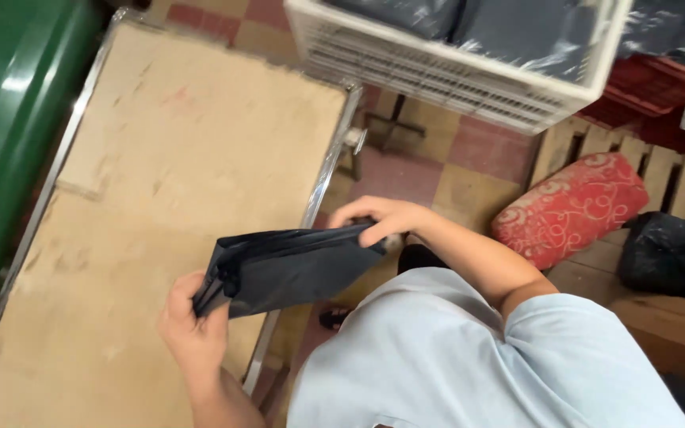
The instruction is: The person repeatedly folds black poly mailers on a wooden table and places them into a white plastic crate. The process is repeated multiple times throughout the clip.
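Cardboard-topped table (160, 158), tiled floor (438, 170), apparently; both hands grip black bag (295, 269).

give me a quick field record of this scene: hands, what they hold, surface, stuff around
left hand: grips one end of a flat black plastic bag
right hand: pinches the bag's other end
surface: worn brown cardboard-topped table with a metal rim, below the bag
above: white slatted plastic crate holding dark bags
right side: red patterned cushion on wooden slats
left edge: green rounded bin
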